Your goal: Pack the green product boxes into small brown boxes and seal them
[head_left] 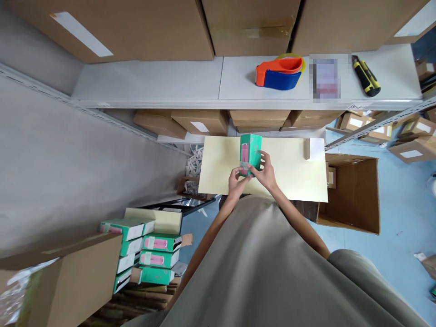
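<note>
Both my hands hold a green product box (254, 147) with a pink item pictured on its side, over the pale yellow tabletop (289, 177). My left hand (236, 184) grips its lower left corner. Along the right side and lower edge, the fingers and thumb of my right hand (266, 171) are closed on the same box. A small white box (316, 149) stands toward the table's right end, apart from my hands.
On the shelf (153, 84) ahead are an orange and blue tape dispenser (281, 75) and a yellow-black utility knife (366, 76). An open cardboard carton (357, 193) stands right of the table. Several green boxes (156, 259) are stacked at lower left, beside a large carton (81, 277).
</note>
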Motion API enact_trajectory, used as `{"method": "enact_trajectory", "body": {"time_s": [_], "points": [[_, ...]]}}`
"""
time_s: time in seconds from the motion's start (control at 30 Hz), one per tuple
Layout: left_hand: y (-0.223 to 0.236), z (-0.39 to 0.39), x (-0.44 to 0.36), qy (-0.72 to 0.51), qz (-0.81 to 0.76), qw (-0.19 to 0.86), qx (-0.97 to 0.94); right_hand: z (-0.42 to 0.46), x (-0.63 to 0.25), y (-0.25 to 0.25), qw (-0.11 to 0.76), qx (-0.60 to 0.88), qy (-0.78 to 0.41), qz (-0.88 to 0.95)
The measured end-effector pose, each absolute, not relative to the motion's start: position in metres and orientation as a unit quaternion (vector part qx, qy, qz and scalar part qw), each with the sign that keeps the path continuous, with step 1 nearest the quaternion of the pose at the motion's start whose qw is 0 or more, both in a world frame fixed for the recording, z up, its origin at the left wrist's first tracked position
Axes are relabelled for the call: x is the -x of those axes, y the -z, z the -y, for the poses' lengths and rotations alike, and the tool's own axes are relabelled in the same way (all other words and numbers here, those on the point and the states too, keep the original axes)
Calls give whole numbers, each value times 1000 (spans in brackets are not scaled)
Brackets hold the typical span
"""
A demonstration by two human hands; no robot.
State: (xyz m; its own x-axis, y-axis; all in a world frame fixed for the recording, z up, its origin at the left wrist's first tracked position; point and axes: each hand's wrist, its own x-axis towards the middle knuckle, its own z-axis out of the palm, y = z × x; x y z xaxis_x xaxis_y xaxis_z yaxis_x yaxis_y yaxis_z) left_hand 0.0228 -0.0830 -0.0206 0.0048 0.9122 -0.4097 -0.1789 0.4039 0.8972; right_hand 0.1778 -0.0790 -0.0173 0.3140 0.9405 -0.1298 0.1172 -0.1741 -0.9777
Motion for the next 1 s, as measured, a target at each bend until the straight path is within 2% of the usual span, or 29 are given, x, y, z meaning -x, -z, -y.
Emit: {"method": "enact_trajectory", "body": {"time_s": [0.1, 0.23, 0.37, 0.53, 0.67, 0.77, 1.0], "points": [[19, 82, -25, -444, -520, 660, -311, 79, -181, 19, 497, 661, -393, 403], [17, 80, -20, -401, -501, 741, -198, 82, -188, 31, 523, 628, -459, 350], [18, 80, -15, -372, -485, 771, -179, 85, -192, 39, 524, 612, -489, 334], [20, 81, -19, -398, -496, 746, -198, 84, -192, 35, 513, 623, -486, 336], [23, 82, -25, -412, -553, 677, -257, 82, -187, 24, 518, 644, -431, 363], [25, 83, -27, -412, -578, 631, -314, 81, -183, 18, 488, 671, -401, 390], [25, 86, -27, -409, -553, 642, -339, 77, -185, 26, 444, 700, -419, 371]]}}
